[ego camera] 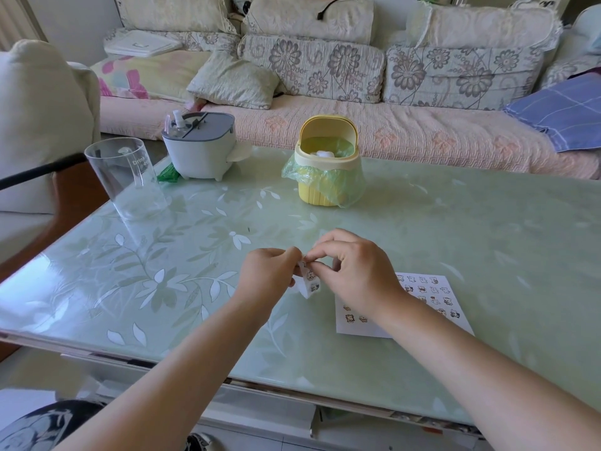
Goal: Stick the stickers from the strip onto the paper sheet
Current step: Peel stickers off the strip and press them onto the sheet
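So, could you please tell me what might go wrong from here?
The left hand and right hand pinch the top of the strip in mid-air, so a tiny sticker may tear or fold onto itself during peeling. The right forearm crosses over the paper sheet, so it may nudge it or hide free spots.

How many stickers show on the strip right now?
2 on the strip: upper sticker mid-strip, lower sticker just below it. The left hand and right hand pinch the top, possibly hiding more.
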`<control>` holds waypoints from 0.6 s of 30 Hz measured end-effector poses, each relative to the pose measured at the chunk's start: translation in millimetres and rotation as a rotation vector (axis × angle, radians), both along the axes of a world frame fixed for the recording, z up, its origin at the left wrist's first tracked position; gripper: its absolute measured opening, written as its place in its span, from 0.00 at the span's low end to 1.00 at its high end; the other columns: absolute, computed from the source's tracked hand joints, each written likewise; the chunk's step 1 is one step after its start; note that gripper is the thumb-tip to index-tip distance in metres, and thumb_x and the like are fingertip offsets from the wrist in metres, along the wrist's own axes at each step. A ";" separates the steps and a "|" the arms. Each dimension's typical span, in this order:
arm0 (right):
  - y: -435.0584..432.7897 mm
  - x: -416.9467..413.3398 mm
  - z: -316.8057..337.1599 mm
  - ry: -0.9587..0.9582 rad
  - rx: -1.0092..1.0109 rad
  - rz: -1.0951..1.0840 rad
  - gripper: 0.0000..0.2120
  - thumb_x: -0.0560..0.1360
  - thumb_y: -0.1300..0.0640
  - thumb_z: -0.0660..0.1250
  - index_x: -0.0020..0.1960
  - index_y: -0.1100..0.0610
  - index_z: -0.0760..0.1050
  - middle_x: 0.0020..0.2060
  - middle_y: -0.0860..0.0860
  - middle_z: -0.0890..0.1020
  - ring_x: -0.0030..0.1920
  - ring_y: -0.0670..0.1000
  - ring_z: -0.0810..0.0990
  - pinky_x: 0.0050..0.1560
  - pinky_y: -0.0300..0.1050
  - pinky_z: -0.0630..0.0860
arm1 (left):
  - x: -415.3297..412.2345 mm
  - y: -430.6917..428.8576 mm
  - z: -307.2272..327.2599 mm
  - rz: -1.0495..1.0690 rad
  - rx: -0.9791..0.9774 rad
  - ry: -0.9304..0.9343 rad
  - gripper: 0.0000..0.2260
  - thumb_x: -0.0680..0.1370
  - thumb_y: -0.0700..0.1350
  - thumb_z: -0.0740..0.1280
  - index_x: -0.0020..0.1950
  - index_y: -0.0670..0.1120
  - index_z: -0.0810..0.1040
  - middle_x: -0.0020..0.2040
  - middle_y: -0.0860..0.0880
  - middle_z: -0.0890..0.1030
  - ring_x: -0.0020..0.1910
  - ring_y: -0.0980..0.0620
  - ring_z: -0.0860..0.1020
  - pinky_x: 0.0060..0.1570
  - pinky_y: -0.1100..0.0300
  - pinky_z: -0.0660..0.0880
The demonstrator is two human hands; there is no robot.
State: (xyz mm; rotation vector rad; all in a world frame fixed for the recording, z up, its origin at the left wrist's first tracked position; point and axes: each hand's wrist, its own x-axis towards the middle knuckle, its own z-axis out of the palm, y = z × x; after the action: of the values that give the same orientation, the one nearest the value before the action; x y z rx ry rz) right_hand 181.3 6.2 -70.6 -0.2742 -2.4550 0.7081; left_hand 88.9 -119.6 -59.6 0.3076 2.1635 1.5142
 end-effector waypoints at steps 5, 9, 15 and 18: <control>6.5 6.2 9.2 -0.039 -0.328 -0.062 0.05 0.73 0.54 0.75 0.40 0.46 0.83 0.36 0.38 0.80 0.29 0.45 0.73 0.36 0.37 0.72 | -8.1 5.2 -15.4 -0.063 -0.275 0.390 0.16 0.76 0.50 0.61 0.38 0.39 0.78 0.29 0.47 0.73 0.27 0.50 0.66 0.30 0.59 0.63; 20.1 20.5 15.7 -0.107 -0.510 -0.093 0.05 0.74 0.57 0.75 0.41 0.49 0.84 0.30 0.45 0.81 0.26 0.46 0.76 0.31 0.37 0.73 | -1.4 8.4 -14.2 -0.095 -0.392 0.710 0.11 0.78 0.54 0.64 0.40 0.49 0.77 0.35 0.53 0.75 0.35 0.51 0.74 0.31 0.60 0.66; 37.8 45.1 16.5 -0.195 -0.584 -0.165 0.03 0.73 0.58 0.77 0.42 0.51 0.85 0.32 0.49 0.83 0.24 0.41 0.72 0.30 0.34 0.70 | 6.9 17.0 -13.6 -0.177 -0.227 1.063 0.09 0.77 0.51 0.67 0.52 0.47 0.75 0.47 0.51 0.75 0.48 0.48 0.73 0.44 0.56 0.70; 46.7 60.2 14.7 -0.233 -0.597 -0.212 0.02 0.72 0.58 0.77 0.43 0.52 0.85 0.28 0.43 0.81 0.23 0.39 0.72 0.27 0.34 0.69 | 18.6 24.7 -13.9 -0.352 -0.142 1.170 0.07 0.75 0.47 0.68 0.51 0.48 0.78 0.47 0.51 0.76 0.48 0.48 0.74 0.47 0.55 0.73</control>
State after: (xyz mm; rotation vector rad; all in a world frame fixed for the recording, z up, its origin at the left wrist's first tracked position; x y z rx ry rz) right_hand 241.5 52.9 -55.8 -0.8717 -2.3128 1.3636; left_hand 107.6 -94.9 -73.5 1.7619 2.7468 1.0301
